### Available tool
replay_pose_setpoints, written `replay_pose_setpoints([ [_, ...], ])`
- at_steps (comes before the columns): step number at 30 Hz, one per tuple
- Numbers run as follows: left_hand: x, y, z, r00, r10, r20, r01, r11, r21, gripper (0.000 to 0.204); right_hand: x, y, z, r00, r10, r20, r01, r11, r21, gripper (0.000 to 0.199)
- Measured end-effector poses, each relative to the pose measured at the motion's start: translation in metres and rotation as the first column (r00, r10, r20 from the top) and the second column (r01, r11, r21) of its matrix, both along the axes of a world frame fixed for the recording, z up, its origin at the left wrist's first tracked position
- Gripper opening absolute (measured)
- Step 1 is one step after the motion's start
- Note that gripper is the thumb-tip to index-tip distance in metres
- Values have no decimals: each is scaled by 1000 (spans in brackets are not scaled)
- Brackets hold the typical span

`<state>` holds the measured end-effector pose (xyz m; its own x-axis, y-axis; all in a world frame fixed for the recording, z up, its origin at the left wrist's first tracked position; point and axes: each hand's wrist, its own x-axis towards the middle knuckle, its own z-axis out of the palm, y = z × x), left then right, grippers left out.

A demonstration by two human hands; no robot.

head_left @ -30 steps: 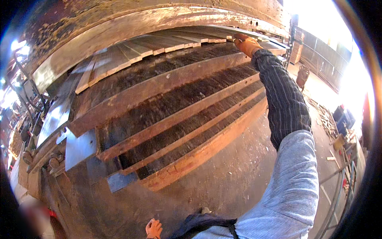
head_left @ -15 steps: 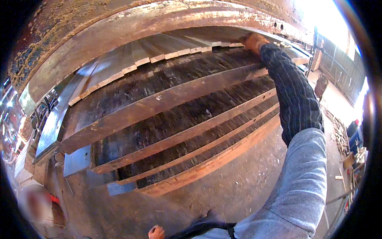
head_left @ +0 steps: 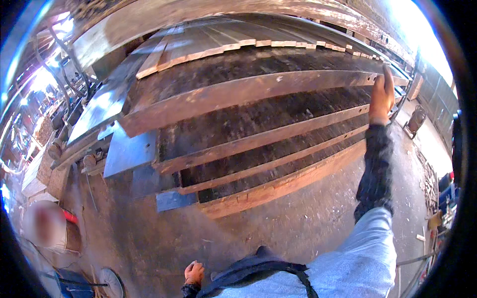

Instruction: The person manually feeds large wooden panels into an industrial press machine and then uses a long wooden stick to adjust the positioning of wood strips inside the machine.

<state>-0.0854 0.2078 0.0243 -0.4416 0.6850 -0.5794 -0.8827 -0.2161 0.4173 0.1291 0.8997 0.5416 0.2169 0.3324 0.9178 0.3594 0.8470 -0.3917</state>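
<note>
Matt wooden slats (head_left: pixel 211 37), smooth glossy metal plate (head_left: pixel 130 149), rough scuffed beam (head_left: pixel 248 93), cloth sleeve (head_left: pixel 365 238)

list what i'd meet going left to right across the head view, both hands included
Blue-grey plate with a small hole → left hand → right hand → upright brown object on the floor → blue object.

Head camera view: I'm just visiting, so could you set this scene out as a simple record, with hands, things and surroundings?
Right hand: at the right end of the upper brown bar; contact hard to tell
Left hand: low, near the bottom edge, apart from the bars; nothing seen in it
Wooden strips: side by side above the upper bar, front ends uneven
Overhead: a worn beam across the top
Left side: blue-grey metal plates sticking out
Below: brown floor with scattered bits
</note>
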Motion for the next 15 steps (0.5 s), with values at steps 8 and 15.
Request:
replay_pose_setpoints([
  [8, -69, -101, -36, 998, 44, -47, -44, 999, -1, 22, -156, -176, -72, 689, 349, 635, -197, 934, -299, 46],
  [15, -65, -184, -25, 961, 173, -216, -127, 969, 212, 20, -283, -163, -49, 354, 59, 933, -54, 998, -43, 43],
])
